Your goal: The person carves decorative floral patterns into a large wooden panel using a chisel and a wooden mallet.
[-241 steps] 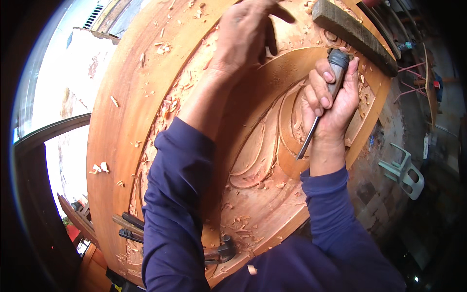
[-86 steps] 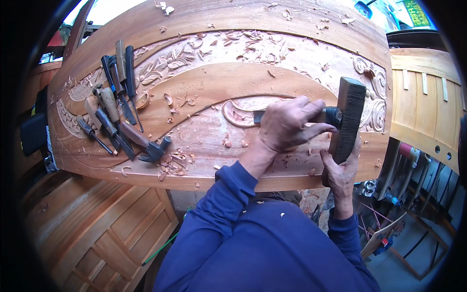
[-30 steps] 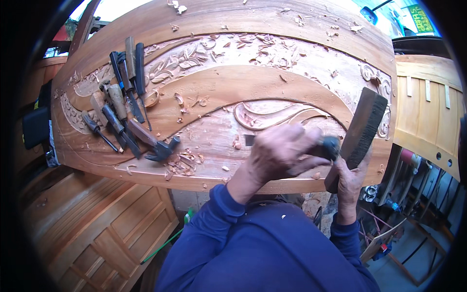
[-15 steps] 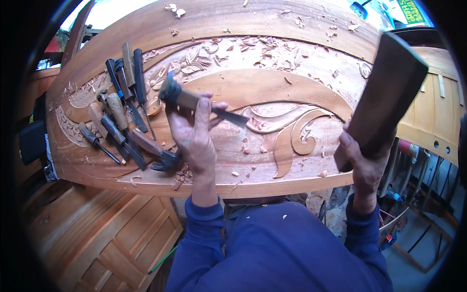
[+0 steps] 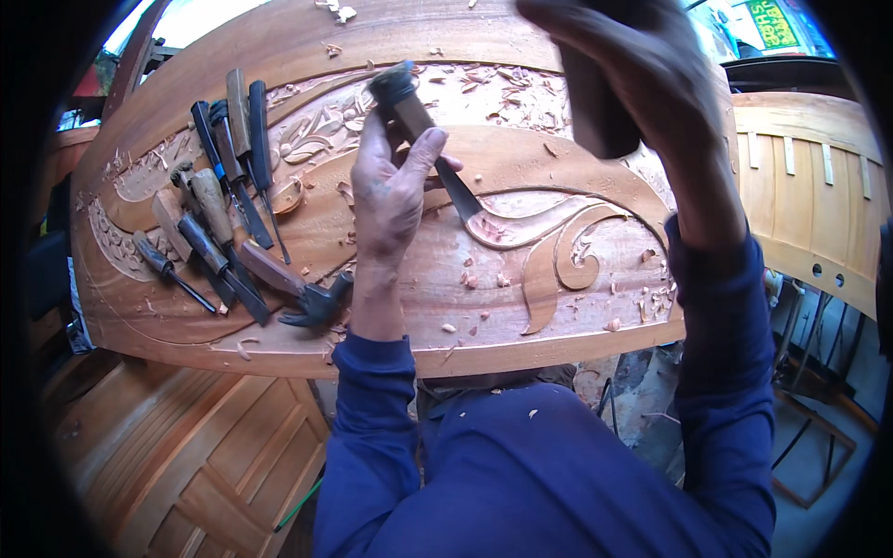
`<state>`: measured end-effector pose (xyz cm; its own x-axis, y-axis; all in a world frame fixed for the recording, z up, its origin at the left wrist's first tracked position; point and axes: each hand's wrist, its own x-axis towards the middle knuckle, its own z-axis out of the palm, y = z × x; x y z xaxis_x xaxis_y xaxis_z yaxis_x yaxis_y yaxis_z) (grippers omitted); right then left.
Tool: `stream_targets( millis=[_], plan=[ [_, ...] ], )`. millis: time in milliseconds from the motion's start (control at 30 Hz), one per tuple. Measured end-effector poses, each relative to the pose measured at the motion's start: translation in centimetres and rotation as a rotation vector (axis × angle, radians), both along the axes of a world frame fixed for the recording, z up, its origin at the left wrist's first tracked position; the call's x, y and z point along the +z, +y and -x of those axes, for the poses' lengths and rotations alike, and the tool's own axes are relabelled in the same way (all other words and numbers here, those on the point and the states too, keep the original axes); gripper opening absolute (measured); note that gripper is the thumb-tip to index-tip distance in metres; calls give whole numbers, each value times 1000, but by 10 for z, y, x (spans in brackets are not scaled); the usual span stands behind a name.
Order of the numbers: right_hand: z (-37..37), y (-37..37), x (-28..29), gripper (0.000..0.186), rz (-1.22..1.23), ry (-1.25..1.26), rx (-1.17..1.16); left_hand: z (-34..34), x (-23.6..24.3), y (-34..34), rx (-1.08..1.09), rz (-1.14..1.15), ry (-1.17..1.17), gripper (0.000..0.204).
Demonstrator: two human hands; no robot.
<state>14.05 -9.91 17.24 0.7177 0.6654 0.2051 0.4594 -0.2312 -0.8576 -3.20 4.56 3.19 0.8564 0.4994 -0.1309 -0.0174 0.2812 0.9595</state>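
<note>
My left hand [image 5: 391,195] is closed round the wooden handle of a chisel [image 5: 409,116]. The chisel leans, its frayed butt end up and to the left. Its blade tip meets the carved scroll [image 5: 493,225] on the large wooden panel [image 5: 419,293]. Raised at the upper right, my right hand [image 5: 651,79] grips a dark wooden mallet [image 5: 595,107]; hand and mallet are smeared by motion, and the mallet's upper part is cut off by the frame. A curled raised scroll [image 5: 577,260] lies to the right of the chisel tip.
Several chisels and gouges [image 5: 223,200] lie in a heap on the panel's left, beside a claw hammer [image 5: 312,302]. Wood shavings [image 5: 521,98] litter the far recess. A panelled door [image 5: 214,465] is below at the left; another wooden panel [image 5: 800,186] is at the right.
My right hand has lifted the mallet up and inward from the right edge of the panel. The chisel has tilted more steeply, and its tip has come down onto the carved scroll.
</note>
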Motion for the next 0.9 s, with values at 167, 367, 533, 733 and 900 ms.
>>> stream_targets(
  millis=[167,367,533,733,900],
  plan=[
    [-36,61,-20,81,381,-105,483,-8,-4,-5,-27,29,-71,51],
    [-40,70,-19,83,625,-233,611,-3,-8,-9,36,106,-87,53],
    [-38,75,-15,87,629,-193,661,0,-13,-13,72,56,-101,41],
    [-31,77,-12,86,367,-4,688,5,-18,-13,103,81,-107,41],
    [-31,90,-12,85,570,-238,608,10,-15,-29,107,174,-83,42]
  ],
)
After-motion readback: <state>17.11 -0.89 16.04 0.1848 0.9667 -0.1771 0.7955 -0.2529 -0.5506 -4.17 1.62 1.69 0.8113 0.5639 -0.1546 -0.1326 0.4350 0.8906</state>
